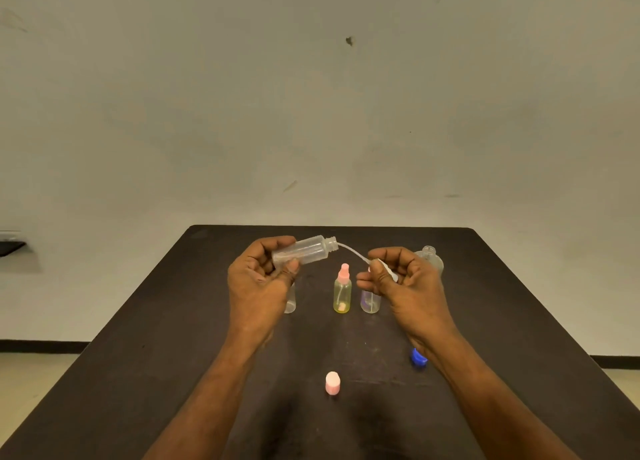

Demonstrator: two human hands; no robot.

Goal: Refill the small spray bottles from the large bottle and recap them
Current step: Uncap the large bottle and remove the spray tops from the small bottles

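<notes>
My left hand (261, 279) grips a small clear spray bottle (306, 249), held on its side above the table with its open neck pointing right. My right hand (405, 279) pinches the white sprayer head (386, 269); its thin dip tube (351, 250) still reaches the bottle's neck. Below stand a yellowish bottle with a pink sprayer (343, 291), a clear bottle (370, 302) partly behind my right fingers, and another clear bottle (290, 300) behind my left hand. A larger clear glass bottle (433, 257), uncapped, stands behind my right hand.
A pink cap (332, 383) stands on the dark table (173, 338) near me. A blue cap (418, 357) lies under my right wrist. A pale wall rises just past the table's far edge.
</notes>
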